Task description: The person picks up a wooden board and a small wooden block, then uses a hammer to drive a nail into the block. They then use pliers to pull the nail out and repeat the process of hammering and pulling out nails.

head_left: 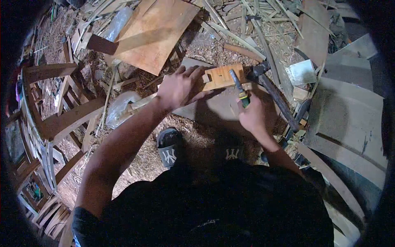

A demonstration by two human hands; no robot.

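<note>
My left hand grips a light wooden piece, with its fingers over the top and the thumb along the near edge. The wood has a notch and a small dark hole near its middle, and lies across a flat board on the floor. In my right hand is a chisel with a green and yellow handle, its metal blade pointing away from me over the wood's right part. Just right of it lies a hammer with a dark head and a long dark handle.
A second hammer lies farther back among wood strips and shavings. A plywood sheet is at the back left. Curved wooden frames stand at left; a panelled board lies at right. My sandalled foot is below the board.
</note>
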